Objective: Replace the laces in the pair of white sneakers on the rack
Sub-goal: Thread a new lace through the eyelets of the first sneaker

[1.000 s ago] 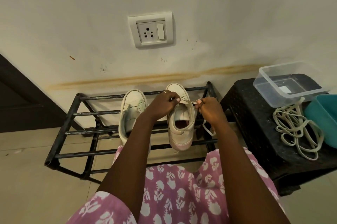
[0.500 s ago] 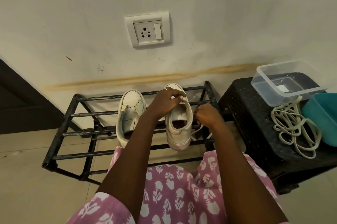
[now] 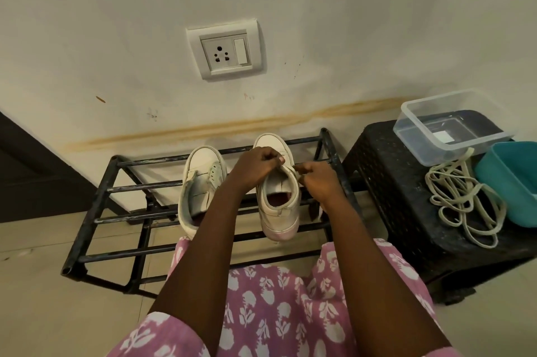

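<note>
Two white sneakers stand on a black metal rack [image 3: 98, 205] against the wall. The left sneaker [image 3: 200, 188] has bare eyelets and no lace. Both hands work over the tongue of the right sneaker [image 3: 279, 205]. My left hand [image 3: 255, 167] pinches a white lace [image 3: 290, 168] at the eyelets. My right hand [image 3: 318, 179] grips the same lace from the right side, fingers curled. A loop of lace hangs below my right wrist. A pile of loose off-white laces [image 3: 462, 199] lies on the black stool [image 3: 386, 182] at the right.
On the stool also stand a clear plastic box [image 3: 482, 150] and a teal tub [image 3: 511, 182]. A wall socket [image 3: 225, 50] sits above the rack. A dark door frame is at the far left. My pink flowered dress fills the bottom of the view.
My right hand has come in toward the shoe's eyelets and now meets the left hand over the tongue; the lace stretch between them is shorter. The sneakers have stayed in place.
</note>
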